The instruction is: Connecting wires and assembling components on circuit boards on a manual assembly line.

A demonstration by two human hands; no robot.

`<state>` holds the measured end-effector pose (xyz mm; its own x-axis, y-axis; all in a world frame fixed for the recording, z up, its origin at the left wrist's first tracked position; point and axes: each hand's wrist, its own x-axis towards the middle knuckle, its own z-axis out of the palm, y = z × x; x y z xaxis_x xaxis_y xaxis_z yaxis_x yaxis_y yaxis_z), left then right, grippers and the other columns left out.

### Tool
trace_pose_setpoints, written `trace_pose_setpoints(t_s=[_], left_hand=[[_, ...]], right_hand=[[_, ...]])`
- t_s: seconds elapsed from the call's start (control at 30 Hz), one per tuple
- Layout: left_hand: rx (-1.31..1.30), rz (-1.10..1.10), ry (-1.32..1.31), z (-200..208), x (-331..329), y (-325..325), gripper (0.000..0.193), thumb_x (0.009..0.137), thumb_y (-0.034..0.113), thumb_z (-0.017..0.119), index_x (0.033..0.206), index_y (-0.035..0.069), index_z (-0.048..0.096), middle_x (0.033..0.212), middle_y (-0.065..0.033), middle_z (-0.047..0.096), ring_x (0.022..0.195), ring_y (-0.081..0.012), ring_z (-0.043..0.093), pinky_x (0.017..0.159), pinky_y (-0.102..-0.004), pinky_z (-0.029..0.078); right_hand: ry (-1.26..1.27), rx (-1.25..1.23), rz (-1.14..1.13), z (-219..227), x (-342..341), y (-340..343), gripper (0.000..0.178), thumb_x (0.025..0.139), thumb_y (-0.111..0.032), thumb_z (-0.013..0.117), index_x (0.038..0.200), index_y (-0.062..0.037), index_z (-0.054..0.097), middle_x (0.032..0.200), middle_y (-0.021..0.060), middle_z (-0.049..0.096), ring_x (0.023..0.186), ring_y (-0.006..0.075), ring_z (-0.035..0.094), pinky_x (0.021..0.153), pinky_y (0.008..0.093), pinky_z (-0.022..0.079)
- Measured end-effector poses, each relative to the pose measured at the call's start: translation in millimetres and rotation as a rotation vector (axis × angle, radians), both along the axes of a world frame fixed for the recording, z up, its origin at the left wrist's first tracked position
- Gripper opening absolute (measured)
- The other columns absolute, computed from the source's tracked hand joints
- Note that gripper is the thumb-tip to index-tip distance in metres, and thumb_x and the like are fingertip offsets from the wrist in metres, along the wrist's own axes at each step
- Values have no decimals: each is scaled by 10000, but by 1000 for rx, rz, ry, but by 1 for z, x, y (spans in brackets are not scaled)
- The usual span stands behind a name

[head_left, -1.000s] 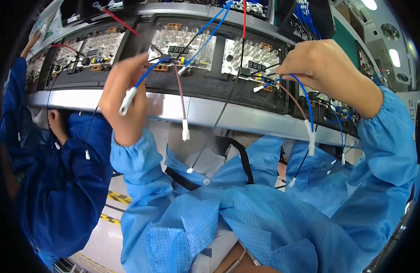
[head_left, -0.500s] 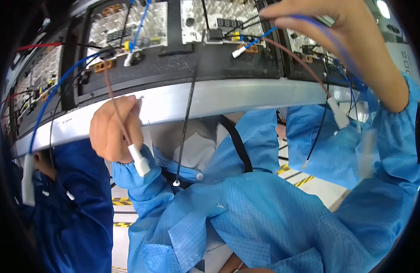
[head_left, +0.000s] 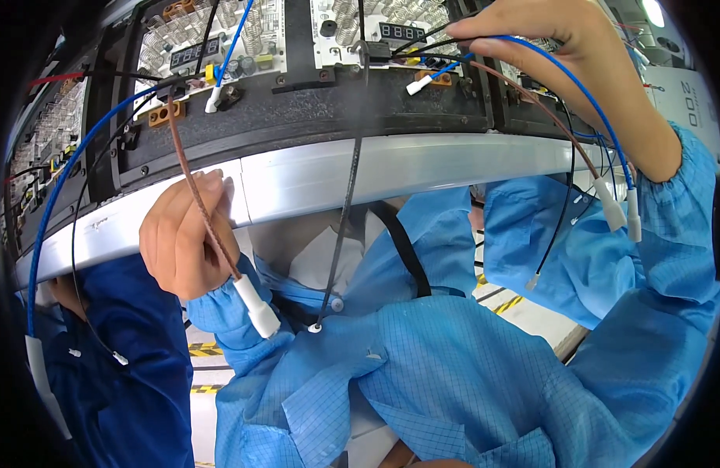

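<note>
My left hand [head_left: 188, 238] is closed against the silver rail [head_left: 297, 175], with its fingers curled inward. What lies inside them is hidden. A brown wire [head_left: 196, 195] with a white sleeved end hangs in front of it. Over the circuit board [head_left: 379, 12] with a digit display [head_left: 401, 33], my right hand [head_left: 563, 62] pinches a thin black wire [head_left: 432, 35] between thumb and index finger. That wire leads to a small black block [head_left: 375, 53] at the board's lower edge. A blue wire [head_left: 586, 97] passes beside the right hand and dangles by its wrist.
Another board [head_left: 200, 51] sits to the left in the black frame [head_left: 313, 109]. Several loose wires hang over the rail, including a black one [head_left: 351, 187] and a blue one [head_left: 60, 175]. A person in dark blue clothing [head_left: 138, 351] is at the left.
The blue wire beside my right hand was blurred in a swing and now hangs down. My right hand keeps its pinch; the left stays at the rail. Other hanging wires have shifted.
</note>
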<state>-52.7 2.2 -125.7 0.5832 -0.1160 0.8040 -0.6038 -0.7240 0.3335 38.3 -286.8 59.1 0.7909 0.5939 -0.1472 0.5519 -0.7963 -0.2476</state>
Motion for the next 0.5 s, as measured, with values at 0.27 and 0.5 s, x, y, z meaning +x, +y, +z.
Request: trace_pose_setpoints(t_s=[0.27, 0.5], left_hand=[[12, -6, 11, -4, 1, 5, 217, 710, 37, 782, 911, 46, 701, 864, -93, 726, 825, -261, 703, 758, -336, 543], [24, -7, 11, -5, -5, 13, 215, 719, 12, 765, 921, 37, 695, 885, -91, 730, 831, -260, 704, 762, -327, 539]], right_hand=[[-248, 780, 794, -51, 42, -28, 156, 829, -71, 711, 981, -43, 728, 860, 121, 711, 749, 263, 661, 649, 317, 519], [-35, 31, 56, 9, -12, 12, 143, 831, -58, 703, 970, -33, 725, 870, 123, 716, 739, 259, 673, 636, 317, 527]])
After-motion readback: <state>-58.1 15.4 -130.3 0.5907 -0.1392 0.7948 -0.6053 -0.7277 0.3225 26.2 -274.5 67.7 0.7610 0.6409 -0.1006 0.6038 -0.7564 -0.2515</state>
